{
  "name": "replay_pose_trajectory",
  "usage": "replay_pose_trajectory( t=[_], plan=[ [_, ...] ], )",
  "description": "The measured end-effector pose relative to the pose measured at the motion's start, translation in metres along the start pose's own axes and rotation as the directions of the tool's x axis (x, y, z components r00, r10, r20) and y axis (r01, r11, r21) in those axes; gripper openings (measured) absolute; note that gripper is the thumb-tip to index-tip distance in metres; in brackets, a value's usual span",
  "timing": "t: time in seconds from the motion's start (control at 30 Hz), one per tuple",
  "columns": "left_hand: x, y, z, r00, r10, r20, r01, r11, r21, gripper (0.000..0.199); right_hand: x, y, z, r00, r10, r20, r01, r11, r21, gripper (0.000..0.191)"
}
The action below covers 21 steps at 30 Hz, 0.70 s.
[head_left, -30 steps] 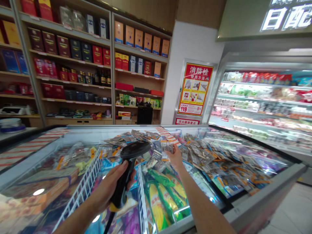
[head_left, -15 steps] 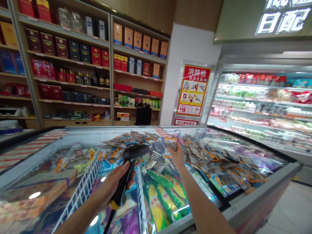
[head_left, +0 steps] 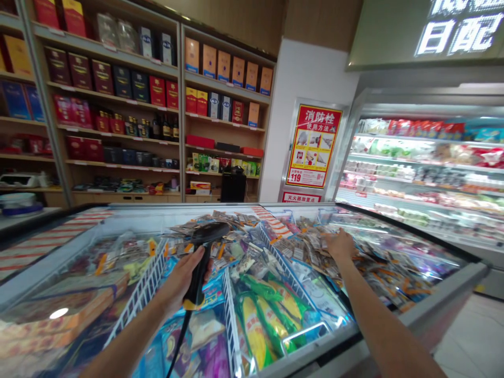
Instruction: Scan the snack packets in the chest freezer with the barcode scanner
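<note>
My left hand is wrapped around the handle of a black barcode scanner with a yellow band and a cord hanging down. The scanner's head is over a heap of small snack packets in the chest freezer. My right hand is stretched out to the right, low over another pile of brown and orange packets. Its fingers are blurred and partly hidden, so whether a packet is between them I cannot tell. Below and between my hands, corn cobs in green and yellow wrappers lie in a white wire basket.
The freezer's grey rim runs along the right. Behind the freezer stand shelves with boxed bottles. A red and yellow poster hangs on the wall, and a lit refrigerated display is at the right.
My right hand has moved right, from the middle of the freezer, where it held a small packet, to the right-hand pile. My left hand and the scanner have shifted slightly left.
</note>
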<state>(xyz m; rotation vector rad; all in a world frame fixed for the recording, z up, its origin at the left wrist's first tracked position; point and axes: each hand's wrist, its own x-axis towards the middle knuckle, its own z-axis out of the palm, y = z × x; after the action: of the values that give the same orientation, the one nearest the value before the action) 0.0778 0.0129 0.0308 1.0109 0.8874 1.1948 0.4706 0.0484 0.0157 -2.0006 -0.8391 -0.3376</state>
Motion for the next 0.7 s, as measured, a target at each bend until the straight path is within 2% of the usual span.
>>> replay_pose_trajectory(
  t=[0.07, 0.1, 0.13, 0.17, 0.2, 0.23, 0.27, 0.33, 0.4, 0.5, 0.6, 0.7],
  plan=[
    [0.002, -0.002, 0.0, 1.0, 0.02, 0.004, -0.019, 1.0, -0.006, 0.039, -0.011, -0.017, 0.005, 0.997, -0.072, -0.039, 0.071, 0.997, -0.012, 0.043],
    [0.004, -0.004, 0.0, 1.0, 0.028, 0.004, -0.028, 1.0, -0.009, 0.039, -0.021, -0.03, 0.01, 0.989, -0.143, -0.037, 0.144, 0.988, 0.046, 0.04],
    [0.005, -0.005, 0.0, 0.999, 0.032, 0.002, -0.032, 0.999, -0.01, 0.039, -0.032, -0.047, 0.018, 0.975, -0.217, 0.048, 0.206, 0.963, 0.172, 0.036],
    [0.006, -0.007, 0.0, 0.999, 0.034, -0.003, -0.034, 0.999, -0.012, 0.039, -0.046, -0.065, 0.027, 0.955, -0.24, 0.177, 0.175, 0.931, 0.322, 0.031],
    [0.007, -0.008, 0.0, 0.999, 0.036, -0.011, -0.036, 0.999, -0.013, 0.039, -0.061, -0.084, 0.038, 0.906, -0.233, 0.352, 0.055, 0.892, 0.448, 0.027],
    [0.008, -0.009, 0.0, 0.999, 0.035, -0.019, -0.035, 0.999, -0.012, 0.039, -0.076, -0.101, 0.05, 0.822, -0.198, 0.534, -0.114, 0.861, 0.495, 0.024],
    [0.009, -0.01, -0.001, 0.999, 0.033, -0.021, -0.033, 0.999, -0.008, 0.039, -0.091, -0.118, 0.063, 0.765, -0.192, 0.614, -0.178, 0.854, 0.489, 0.026],
    [0.009, -0.011, -0.002, 0.999, 0.037, -0.018, -0.037, 0.999, 0.0, 0.039, -0.118, -0.142, 0.087, 0.69, -0.158, 0.707, -0.267, 0.852, 0.451, 0.034],
    [0.01, -0.011, -0.004, 0.999, 0.049, -0.007, -0.049, 0.999, 0.013, 0.038, -0.135, -0.156, 0.108, 0.627, -0.111, 0.771, -0.335, 0.855, 0.396, 0.038],
    [0.009, -0.011, -0.005, 0.998, 0.063, -0.003, -0.063, 0.998, 0.026, 0.038, -0.143, -0.165, 0.128, 0.597, -0.063, 0.8, -0.383, 0.853, 0.353, 0.034],
    [0.009, -0.012, -0.005, 0.997, 0.07, -0.017, -0.07, 0.997, 0.024, 0.037, -0.141, -0.169, 0.134, 0.582, -0.033, 0.812, -0.439, 0.828, 0.349, 0.024],
    [0.01, -0.012, -0.006, 0.998, 0.066, -0.007, -0.065, 0.998, 0.022, 0.037, -0.137, -0.167, 0.128, 0.531, -0.009, 0.848, -0.529, 0.778, 0.339, 0.016]
  ],
)
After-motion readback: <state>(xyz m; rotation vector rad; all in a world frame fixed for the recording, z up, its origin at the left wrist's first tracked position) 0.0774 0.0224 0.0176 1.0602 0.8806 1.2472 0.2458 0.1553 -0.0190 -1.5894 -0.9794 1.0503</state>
